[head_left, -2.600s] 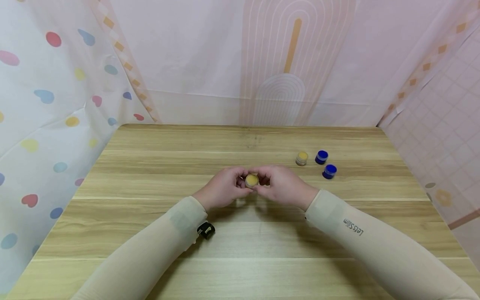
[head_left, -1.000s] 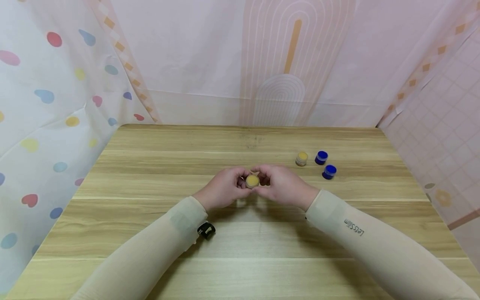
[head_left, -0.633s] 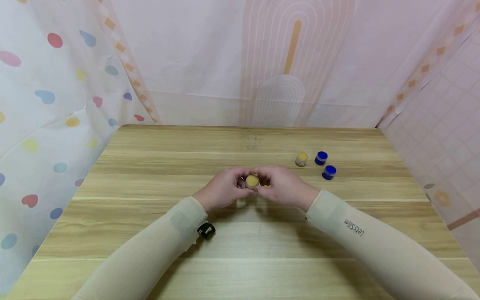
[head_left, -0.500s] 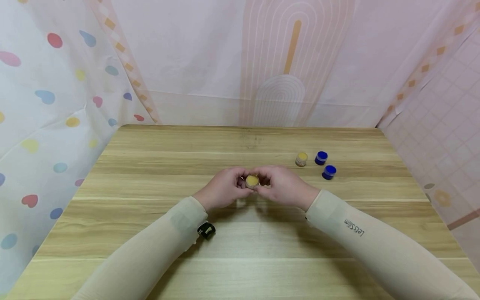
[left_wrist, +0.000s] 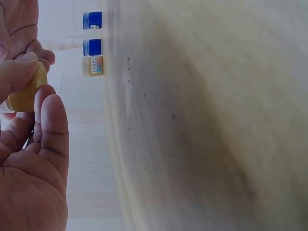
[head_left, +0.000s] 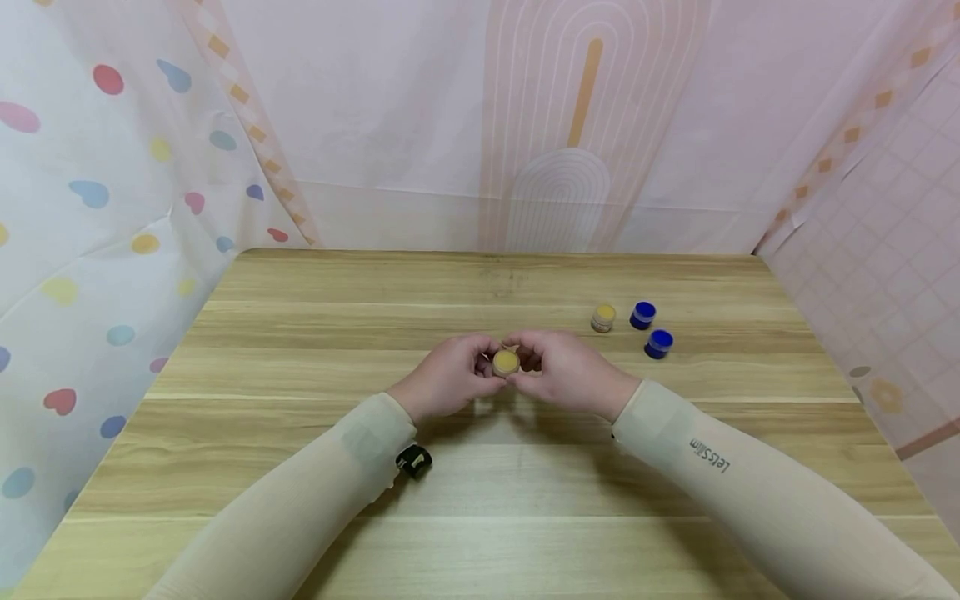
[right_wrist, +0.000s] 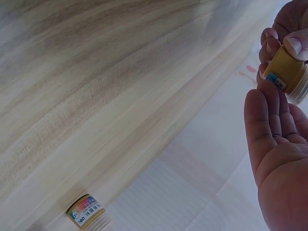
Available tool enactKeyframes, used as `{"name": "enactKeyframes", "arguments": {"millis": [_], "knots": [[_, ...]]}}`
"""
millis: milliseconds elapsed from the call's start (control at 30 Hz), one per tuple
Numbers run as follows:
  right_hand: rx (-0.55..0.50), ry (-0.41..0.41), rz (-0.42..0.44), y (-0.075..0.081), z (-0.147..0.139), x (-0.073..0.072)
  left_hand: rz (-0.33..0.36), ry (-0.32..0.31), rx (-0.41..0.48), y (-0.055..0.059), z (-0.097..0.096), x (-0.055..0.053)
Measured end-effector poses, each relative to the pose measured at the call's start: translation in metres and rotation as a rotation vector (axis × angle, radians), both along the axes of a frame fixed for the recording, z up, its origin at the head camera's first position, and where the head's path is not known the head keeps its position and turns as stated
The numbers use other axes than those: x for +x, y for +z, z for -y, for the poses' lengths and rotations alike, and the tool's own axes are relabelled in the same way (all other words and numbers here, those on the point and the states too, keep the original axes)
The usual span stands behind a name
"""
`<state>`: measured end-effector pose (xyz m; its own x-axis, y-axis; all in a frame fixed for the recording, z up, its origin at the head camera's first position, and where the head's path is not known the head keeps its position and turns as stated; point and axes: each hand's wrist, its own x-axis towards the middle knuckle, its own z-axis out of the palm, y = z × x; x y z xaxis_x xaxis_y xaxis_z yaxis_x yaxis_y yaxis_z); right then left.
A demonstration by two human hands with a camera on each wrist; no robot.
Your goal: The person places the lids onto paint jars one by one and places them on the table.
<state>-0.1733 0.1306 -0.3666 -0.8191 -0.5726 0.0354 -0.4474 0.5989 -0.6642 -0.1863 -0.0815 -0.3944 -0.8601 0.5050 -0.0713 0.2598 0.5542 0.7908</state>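
Low over the middle of the wooden table, both hands hold one small jar of yellow paint (head_left: 506,362), its round yellow top facing up in the head view. My left hand (head_left: 450,377) grips it from the left with thumb and fingers. From the right, my right hand (head_left: 566,367) pinches it between thumb and forefinger. The right wrist view shows a small label on the jar's yellow side (right_wrist: 284,70) and its clear cap end pointing away from the table. Fingers partly cover the jar in both wrist views.
A second yellow paint jar (head_left: 603,318) stands upright on the table (head_left: 360,308), right of and beyond the hands. Beside it are two blue paint jars (head_left: 642,315) (head_left: 658,343). A black device (head_left: 413,461) sits at the left wrist. Patterned curtains (head_left: 390,125) border the table.
The right forefinger has shifted slightly back from the left forefinger, and the held jar sits a touch further right. The other jars stay where they were.
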Motion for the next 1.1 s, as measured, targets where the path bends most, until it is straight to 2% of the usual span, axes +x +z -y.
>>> {"name": "enactKeyframes", "arguments": {"millis": [233,667,1100], "knots": [[-0.018,0.016,0.010,-0.0008,-0.0014,-0.0009,0.018,0.009,0.006,-0.0012,0.0000,-0.0012],[-0.007,-0.013,0.010,-0.0006,-0.0001,0.0002,0.004,-0.011,0.009,-0.0033,-0.0001,-0.0006],[0.004,0.020,-0.007,-0.0012,-0.0014,-0.0006,0.020,0.003,0.006,-0.0019,-0.0004,-0.0007]]}}
